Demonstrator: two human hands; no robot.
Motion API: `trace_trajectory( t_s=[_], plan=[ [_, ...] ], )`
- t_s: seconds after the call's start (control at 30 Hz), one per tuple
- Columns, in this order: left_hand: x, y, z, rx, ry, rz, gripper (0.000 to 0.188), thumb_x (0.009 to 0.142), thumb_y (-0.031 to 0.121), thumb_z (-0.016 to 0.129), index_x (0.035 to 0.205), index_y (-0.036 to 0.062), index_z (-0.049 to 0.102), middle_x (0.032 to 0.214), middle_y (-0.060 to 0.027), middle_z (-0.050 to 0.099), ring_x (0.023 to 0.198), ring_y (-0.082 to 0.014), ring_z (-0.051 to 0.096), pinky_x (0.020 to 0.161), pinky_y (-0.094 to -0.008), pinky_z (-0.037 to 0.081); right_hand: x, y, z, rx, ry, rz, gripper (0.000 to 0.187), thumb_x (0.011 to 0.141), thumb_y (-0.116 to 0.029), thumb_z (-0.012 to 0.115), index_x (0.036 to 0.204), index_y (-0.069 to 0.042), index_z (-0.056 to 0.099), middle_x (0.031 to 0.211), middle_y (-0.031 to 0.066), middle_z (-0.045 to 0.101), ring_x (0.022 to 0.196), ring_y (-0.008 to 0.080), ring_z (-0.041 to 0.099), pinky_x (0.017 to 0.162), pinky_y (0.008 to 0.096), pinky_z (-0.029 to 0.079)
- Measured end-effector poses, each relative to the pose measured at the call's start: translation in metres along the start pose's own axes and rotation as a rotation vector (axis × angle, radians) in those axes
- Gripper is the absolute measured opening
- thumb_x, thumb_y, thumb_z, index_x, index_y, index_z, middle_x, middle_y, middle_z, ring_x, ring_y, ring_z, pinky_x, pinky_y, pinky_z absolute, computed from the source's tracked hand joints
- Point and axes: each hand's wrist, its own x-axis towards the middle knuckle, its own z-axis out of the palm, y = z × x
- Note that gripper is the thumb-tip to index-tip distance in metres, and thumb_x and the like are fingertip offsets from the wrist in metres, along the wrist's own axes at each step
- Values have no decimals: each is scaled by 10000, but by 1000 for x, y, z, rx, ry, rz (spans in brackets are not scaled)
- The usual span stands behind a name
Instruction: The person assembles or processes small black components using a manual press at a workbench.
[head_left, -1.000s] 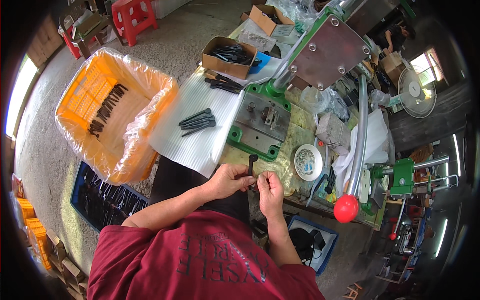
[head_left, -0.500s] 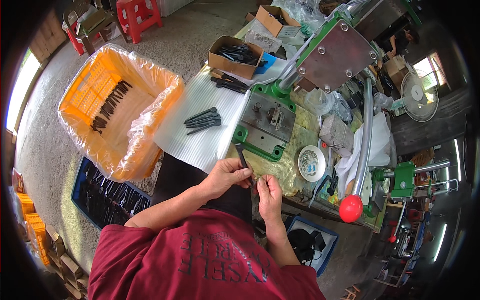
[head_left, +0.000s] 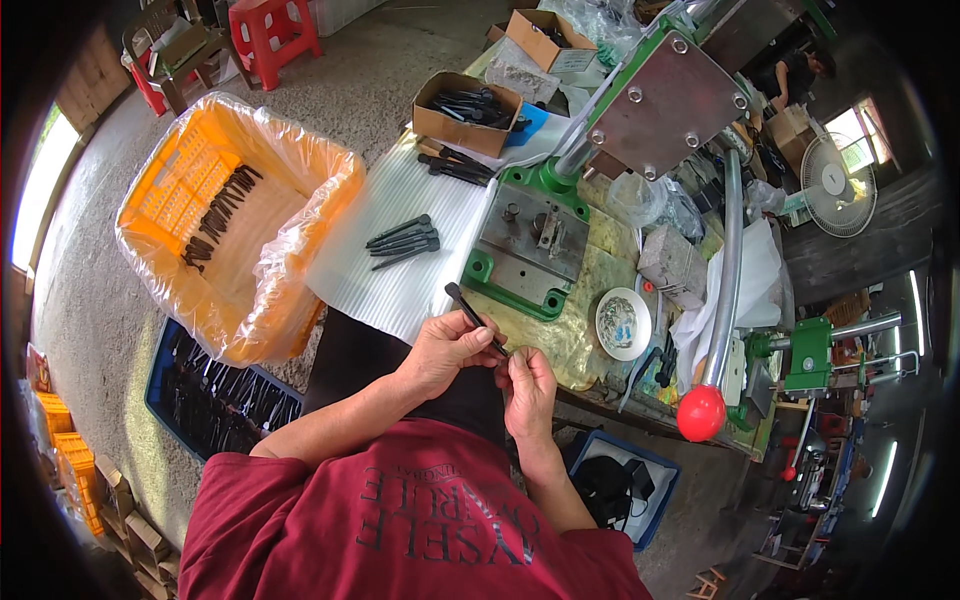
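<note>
My left hand (head_left: 447, 352) is closed round a slim black rod-like part (head_left: 464, 303) with a wider head, its far end tilted up to the left. At the near end, the thumb and fingertips of my right hand (head_left: 528, 388) are pinched on the part; anything small between them is hidden. Beyond my hands is a green-framed hand press, its steel bed (head_left: 530, 240) bare of black parts. Several similar black parts (head_left: 405, 240) lie side by side on a white foam sheet (head_left: 365, 285) left of the press.
A plastic-lined orange crate (head_left: 335, 165) with a row of black parts stands left. Below it is a blue bin (head_left: 225, 390) of black pieces. A cardboard box (head_left: 450, 125), a white dish (head_left: 623, 325) and the press lever's red knob (head_left: 701, 413) are around the bench. Another person (head_left: 795, 75) works far right.
The black part has tilted further left, its head dropping toward the foam sheet's edge. Both hands have shifted slightly, and my right fingertips stay at its near end.
</note>
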Motion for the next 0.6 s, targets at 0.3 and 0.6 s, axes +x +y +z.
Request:
trace_trajectory(
  t_s=[0.3,0.6],
  plan=[
    [-1,-10,-2,116,-4,112,154,785,127,563,886,11,559,871,-99,584,733,-153,582,656,-276,502,-2,3,9,313,58,79,139,859,-150,450,766,-48,437,667,10,426,584,84,380,543,212,335],
    [-7,-5,7,432,10,224,128,804,103,535,871,4,582,735,-41,596,663,-86,546,607,-211,468,-3,0,17,525,40,142,114,850,-133,457,768,-58,433,677,22,435,579,100,378,546,235,342]
  ],
)
